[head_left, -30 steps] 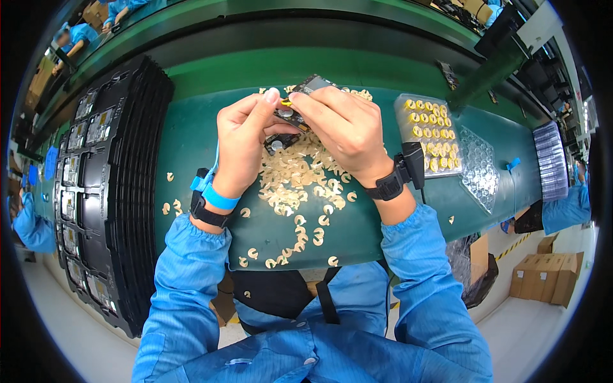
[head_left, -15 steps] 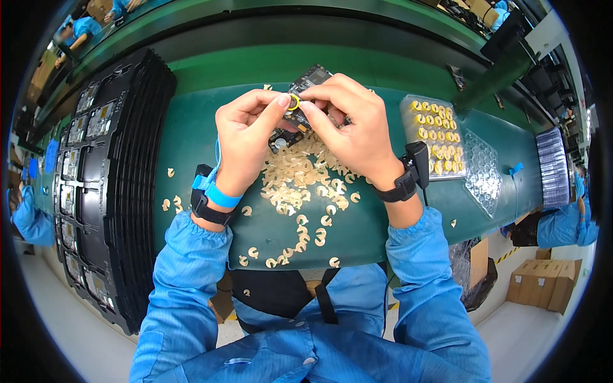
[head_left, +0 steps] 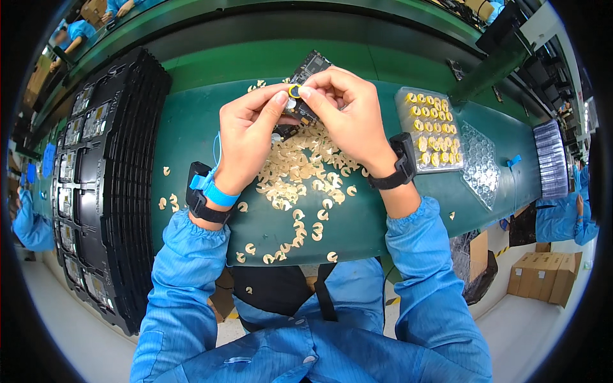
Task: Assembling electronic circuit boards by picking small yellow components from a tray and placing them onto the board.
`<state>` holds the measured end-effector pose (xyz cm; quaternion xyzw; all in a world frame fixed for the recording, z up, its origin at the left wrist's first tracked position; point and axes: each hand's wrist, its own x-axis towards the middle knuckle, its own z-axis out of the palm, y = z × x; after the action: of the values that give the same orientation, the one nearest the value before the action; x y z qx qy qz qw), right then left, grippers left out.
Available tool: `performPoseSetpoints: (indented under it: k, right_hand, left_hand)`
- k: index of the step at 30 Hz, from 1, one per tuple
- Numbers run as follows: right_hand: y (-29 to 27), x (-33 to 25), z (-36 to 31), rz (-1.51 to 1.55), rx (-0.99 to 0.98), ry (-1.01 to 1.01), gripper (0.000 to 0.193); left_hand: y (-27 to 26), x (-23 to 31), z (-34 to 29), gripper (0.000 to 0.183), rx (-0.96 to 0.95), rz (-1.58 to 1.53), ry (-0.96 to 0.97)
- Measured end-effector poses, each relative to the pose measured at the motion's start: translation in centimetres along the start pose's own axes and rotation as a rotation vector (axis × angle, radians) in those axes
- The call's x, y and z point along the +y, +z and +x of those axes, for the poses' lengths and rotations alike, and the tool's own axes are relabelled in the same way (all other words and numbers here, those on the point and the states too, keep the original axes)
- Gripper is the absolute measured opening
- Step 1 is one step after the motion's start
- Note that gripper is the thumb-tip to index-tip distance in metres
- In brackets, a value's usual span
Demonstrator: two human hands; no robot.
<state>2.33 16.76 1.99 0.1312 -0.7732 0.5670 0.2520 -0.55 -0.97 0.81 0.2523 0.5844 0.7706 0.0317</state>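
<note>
My left hand point(head_left: 250, 131) and my right hand point(head_left: 354, 121) meet over the far middle of the bench. Between their thumbs and fingertips they pinch a small round coin cell point(head_left: 295, 91) with a yellow rim and a dark face. Below and behind the fingers lies a black circuit board point(head_left: 313, 64), partly hidden by my right hand. A silver disc shows on the board beside my left thumb. Under my wrists, cream C-shaped backing pieces point(head_left: 290, 169) spread in a loose heap toward the front edge.
A clear tray point(head_left: 401, 105) of yellow-rimmed round pieces stands at the right, beside an empty clear blister sheet point(head_left: 480, 167). Stacked black trays point(head_left: 128, 185) rise along the left. Stacked clear trays point(head_left: 550, 159) stand far right, with cardboard boxes point(head_left: 543, 276) on the floor. Other people work around.
Both hands have shifted slightly away from me, still pinching the coin cell. More of its dark face shows now. The whole view has moved a little.
</note>
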Motion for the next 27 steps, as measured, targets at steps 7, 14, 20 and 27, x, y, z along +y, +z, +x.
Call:
performPoseSetpoints:
  k: [7, 14, 20, 27]
  right_hand:
    - [-0.3, 0.1, -0.2, 0.21, 0.025, 0.132, 0.008]
    - [-0.1, -0.5, 0.0, -0.049, -0.072, 0.008, 0.009]
    - [0.1, -0.5, -0.2, -0.055, -0.043, 0.048, 0.008]
    - [0.0, -0.8, -0.1, -0.085, -0.042, 0.033, 0.01]
  left_hand:
    - [0.1, 0.3, 0.1, 0.043, -0.034, -0.008, -0.078]
    - [-0.7, -0.4, 0.3, 0.028, -0.017, -0.112, -0.159]
    - [-0.7, -0.5, 0.3, 0.029, -0.02, -0.163, -0.168]
    - [-0.6, -0.1, 0.3, 0.024, -0.04, -0.115, -0.179]
